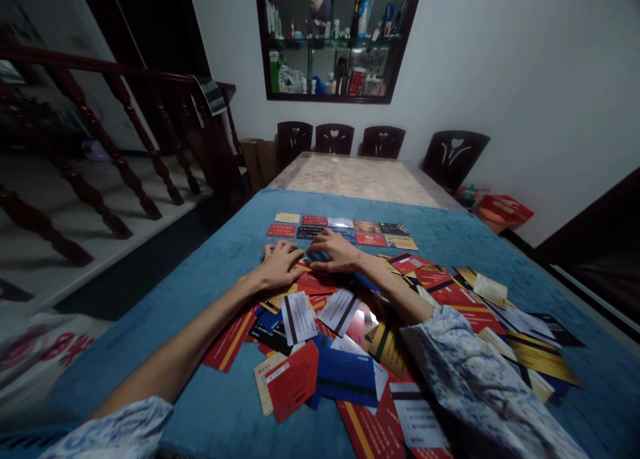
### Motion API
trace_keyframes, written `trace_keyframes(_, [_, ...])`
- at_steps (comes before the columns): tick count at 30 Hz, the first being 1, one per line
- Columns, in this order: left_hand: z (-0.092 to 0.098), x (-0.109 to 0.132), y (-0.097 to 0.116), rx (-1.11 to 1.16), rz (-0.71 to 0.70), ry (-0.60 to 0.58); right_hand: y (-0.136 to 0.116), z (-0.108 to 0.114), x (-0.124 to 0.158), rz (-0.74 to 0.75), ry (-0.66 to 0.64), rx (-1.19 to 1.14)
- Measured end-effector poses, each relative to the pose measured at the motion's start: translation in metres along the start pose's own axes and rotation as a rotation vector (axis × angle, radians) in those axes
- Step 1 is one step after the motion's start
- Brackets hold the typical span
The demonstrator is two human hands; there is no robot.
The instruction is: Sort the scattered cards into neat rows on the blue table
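The right hand [334,250] partly covers one blue card [349,234]. Print on the rowed cards [371,240] is too small for reading. The left edge cuts a bag [43,349].

Cards [347,376] look smooth, glossy plastic; cloth [225,246] is matt, napped fabric. Table [360,176] looks smooth, stone-like; railing [100,64] and 4 chairs [335,139] polished wood. Box [260,166] matt cardboard, shelf [345,44] glass, sleeves [465,352] crinkled fabric.

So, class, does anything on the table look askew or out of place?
Yes: the loose cards lie askew and overlapping in a heap, which looks untidy against the two neat rows farther up the cloth.
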State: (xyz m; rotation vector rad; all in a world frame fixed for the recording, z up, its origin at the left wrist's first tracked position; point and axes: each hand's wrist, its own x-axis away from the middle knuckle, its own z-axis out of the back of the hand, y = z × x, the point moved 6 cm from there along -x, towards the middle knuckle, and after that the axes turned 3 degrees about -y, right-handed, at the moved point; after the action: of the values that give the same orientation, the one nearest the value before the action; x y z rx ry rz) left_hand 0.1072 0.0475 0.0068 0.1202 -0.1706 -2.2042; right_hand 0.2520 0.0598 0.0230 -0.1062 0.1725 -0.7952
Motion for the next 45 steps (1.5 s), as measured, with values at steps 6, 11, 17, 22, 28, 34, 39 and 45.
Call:
trace_keyframes(6, [-0.001,-0.002,-0.005,-0.015,-0.005,0.109,-0.001,-0.007,0.002,0.037,0.039,-0.058])
trace_keyframes(11, [-0.001,-0.004,-0.016,0.003,0.043,0.17,-0.009,-0.009,0.004,0.082,-0.002,-0.082])
trace_keyframes(17, [0.0,-0.003,-0.023,0.094,0.019,0.213,-0.014,-0.011,0.005,0.089,-0.042,-0.074])
trace_keyframes(22, [0.004,-0.002,-0.025,0.156,-0.011,0.172,-0.016,-0.011,0.005,0.068,-0.051,-0.074])
trace_keyframes(28, [0.007,0.001,-0.028,0.192,-0.054,0.15,-0.011,-0.011,0.005,0.011,-0.014,-0.053])
trace_keyframes(34, [0.003,0.002,-0.034,0.218,-0.027,0.126,-0.01,-0.01,0.008,-0.003,0.016,-0.018])
trace_keyframes(39, [0.005,0.002,-0.036,0.236,-0.05,0.143,-0.009,-0.011,0.008,0.023,0.082,0.0])
trace_keyframes(45, [0.015,0.005,-0.041,0.288,-0.096,0.182,-0.007,-0.01,0.007,0.054,0.183,0.035])
